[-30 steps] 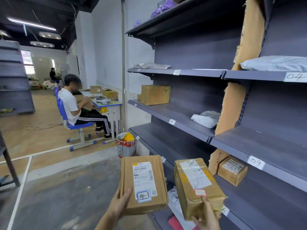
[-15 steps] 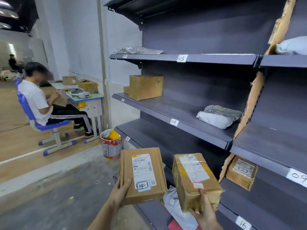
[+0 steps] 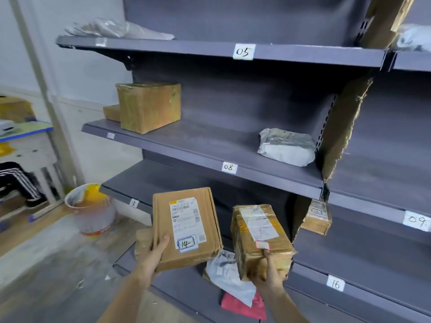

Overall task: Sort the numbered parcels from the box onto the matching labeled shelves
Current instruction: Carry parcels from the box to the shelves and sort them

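Gripping two parcels, we face the shelves. Our left hand (image 3: 152, 254) curls round the flat box (image 3: 186, 227), thumb on top beside its "14" tag (image 3: 187, 243). Our right hand (image 3: 268, 273) clamps the taped box (image 3: 260, 238) from below, thumb just under a small red-edged sticker (image 3: 262, 245) whose number we can't read. Below them, a grey mailer (image 3: 229, 279) and a pink one (image 3: 242, 307) lie half hidden behind the boxes. Farther right, shelf labels 16 (image 3: 335, 283) and 09 (image 3: 416, 220). A small box (image 3: 314, 217) sits partly behind torn cardboard (image 3: 342, 127). Beyond, labels 08 (image 3: 229, 167) and 05 (image 3: 243, 52); the leftmost tags are too blurred to read.
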### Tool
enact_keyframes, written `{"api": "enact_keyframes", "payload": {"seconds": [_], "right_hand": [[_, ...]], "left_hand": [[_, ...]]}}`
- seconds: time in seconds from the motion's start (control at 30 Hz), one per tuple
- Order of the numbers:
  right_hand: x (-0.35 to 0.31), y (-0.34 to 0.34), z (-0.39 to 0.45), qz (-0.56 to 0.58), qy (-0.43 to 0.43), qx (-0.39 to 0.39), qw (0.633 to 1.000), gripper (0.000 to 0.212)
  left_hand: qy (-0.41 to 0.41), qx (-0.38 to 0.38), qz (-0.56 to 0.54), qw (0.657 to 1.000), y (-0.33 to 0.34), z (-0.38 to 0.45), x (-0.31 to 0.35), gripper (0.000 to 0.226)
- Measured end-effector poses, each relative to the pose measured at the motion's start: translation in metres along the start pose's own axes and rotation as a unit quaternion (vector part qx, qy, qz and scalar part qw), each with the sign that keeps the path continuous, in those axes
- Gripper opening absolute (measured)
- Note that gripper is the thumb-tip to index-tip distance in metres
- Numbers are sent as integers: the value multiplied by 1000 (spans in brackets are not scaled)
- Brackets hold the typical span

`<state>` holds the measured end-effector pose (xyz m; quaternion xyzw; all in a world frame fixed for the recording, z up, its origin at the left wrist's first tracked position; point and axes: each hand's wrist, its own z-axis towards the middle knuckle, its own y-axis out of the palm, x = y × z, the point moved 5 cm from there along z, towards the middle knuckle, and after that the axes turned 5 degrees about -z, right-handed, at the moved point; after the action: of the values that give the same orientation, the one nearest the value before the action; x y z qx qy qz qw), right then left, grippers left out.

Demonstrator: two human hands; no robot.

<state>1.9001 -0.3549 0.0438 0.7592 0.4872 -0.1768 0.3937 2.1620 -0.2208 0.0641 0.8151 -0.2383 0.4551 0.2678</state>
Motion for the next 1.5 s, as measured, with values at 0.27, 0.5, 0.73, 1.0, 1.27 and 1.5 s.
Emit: {"api": "enact_keyframes", "payload": {"seconds": [0.27,0.5,0.73,1.0,1.27,1.5], "right_hand": [[-9,23,46,4,-3,55,998,72],[-28,49,95,53,3,98,994,78],[-30,64,127,65,-12,111,992,82],[-29,52,135,52,-54,144,987,81],[-30,60,135,87,-79,179,977,84],[-42,63,127,73,-94,222,968,73]], "left_hand": [[-27,-32,20,999,21,50,8,50],[-39,-50,26,998,51,90,27,58],[-60,-67,41,995,71,123,33,57],[-68,-123,65,988,89,141,44,38],[-56,-151,74,984,83,164,44,33],[-65,-167,76,981,90,169,49,35]]}}
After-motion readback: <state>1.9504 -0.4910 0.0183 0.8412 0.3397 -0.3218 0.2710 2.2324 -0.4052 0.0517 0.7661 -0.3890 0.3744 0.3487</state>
